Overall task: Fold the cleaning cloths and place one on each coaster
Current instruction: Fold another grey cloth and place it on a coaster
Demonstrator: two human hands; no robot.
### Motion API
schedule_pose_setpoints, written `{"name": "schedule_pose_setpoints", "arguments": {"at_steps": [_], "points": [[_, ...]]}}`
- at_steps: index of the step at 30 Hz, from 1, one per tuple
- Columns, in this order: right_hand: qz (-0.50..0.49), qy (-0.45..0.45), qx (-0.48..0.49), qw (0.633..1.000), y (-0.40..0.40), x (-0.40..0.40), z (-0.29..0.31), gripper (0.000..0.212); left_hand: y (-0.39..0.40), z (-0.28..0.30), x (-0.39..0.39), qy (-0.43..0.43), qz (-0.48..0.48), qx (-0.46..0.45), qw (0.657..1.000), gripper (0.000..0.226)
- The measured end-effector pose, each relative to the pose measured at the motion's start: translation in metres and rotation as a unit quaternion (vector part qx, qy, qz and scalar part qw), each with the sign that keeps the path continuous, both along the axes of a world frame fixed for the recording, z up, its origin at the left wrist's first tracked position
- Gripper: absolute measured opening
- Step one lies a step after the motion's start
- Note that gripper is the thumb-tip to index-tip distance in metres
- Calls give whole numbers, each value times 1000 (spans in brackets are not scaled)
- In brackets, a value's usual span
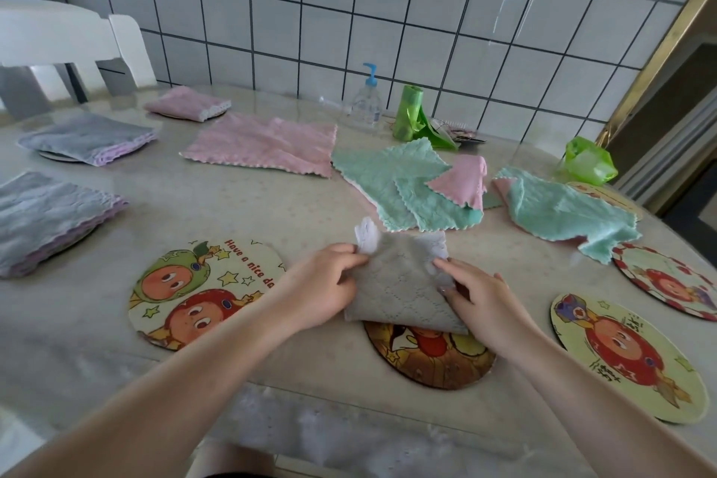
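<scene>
**Grey cloth mid-fold over dark coaster**

Fingers (351, 258) of the left hand (322, 283) pinch the far-left corner of the grey cloth (403, 283), thumb and fingertips curled round the white scalloped edge, lifting it off the counter (232, 206). Right hand (481, 303) has its fingers curled onto the cloth's right edge, index fingertip pressing near the far-right corner, thumb seemingly tucked under; likely pinning that side so the fold lines up. Corners held together probably to match edges before flattening.

Cloth sits between both hands, its near edge draped over the dark coaster (430, 357) just toward the person from the fingers, so it looks set to drop straight onto it once folded.

Left of the fingers: bare coaster with two cartoon faces (186, 295), no cloth yet. Right of the fingers: yellow coaster (628, 353), bare; beyond it a red-rimmed coaster (667, 283), its far edge touched by a loose teal cloth (562, 213). Beyond the fingers: unfolded teal cloth with pink corner (403, 186), and a flat pink cloth (264, 145) farther left.

Far left of the fingers: three folded cloths already on coasters, two grey-lilac stacks (42, 217) (89, 138) and a folded pink one (186, 103). Judged roughly a third done. Sanitiser bottle (366, 101) and green bag roll (409, 112) sit by the wall, not involved.
</scene>
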State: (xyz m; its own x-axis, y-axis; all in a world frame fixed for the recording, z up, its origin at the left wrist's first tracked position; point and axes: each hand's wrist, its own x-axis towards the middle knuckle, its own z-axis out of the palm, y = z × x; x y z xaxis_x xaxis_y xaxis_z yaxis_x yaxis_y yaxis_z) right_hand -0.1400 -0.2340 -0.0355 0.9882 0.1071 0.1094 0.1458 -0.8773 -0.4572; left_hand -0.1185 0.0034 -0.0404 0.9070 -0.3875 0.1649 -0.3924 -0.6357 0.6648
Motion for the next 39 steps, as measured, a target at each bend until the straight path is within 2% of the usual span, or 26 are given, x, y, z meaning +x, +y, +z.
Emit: {"name": "schedule_pose_setpoints", "arguments": {"at_steps": [6,9,11,17,25,28,33,36,39], "points": [[22,-97,78,992,25,-7,13,53,20,14,-3,33,28,-149,988,48],[48,-99,133,985,58,-5,25,55,53,31,-7,57,60,-197,977,46],[72,-68,160,982,84,-1,29,57,82,42,-9,65,81,-191,976,45],[114,47,229,965,163,7,21,53,164,45,-18,112,142,-101,978,45],[127,123,250,952,186,1,-7,57,198,23,-27,151,142,-55,977,46],[123,120,228,958,188,1,-6,58,199,23,-26,127,136,-26,982,47],[118,38,81,989,185,-7,5,60,193,23,-28,28,138,96,985,62],[136,15,31,990,189,-6,9,59,182,22,-31,-41,109,115,987,61],[168,28,-49,984,199,-2,7,62,169,18,-26,-57,61,163,983,59]]}}
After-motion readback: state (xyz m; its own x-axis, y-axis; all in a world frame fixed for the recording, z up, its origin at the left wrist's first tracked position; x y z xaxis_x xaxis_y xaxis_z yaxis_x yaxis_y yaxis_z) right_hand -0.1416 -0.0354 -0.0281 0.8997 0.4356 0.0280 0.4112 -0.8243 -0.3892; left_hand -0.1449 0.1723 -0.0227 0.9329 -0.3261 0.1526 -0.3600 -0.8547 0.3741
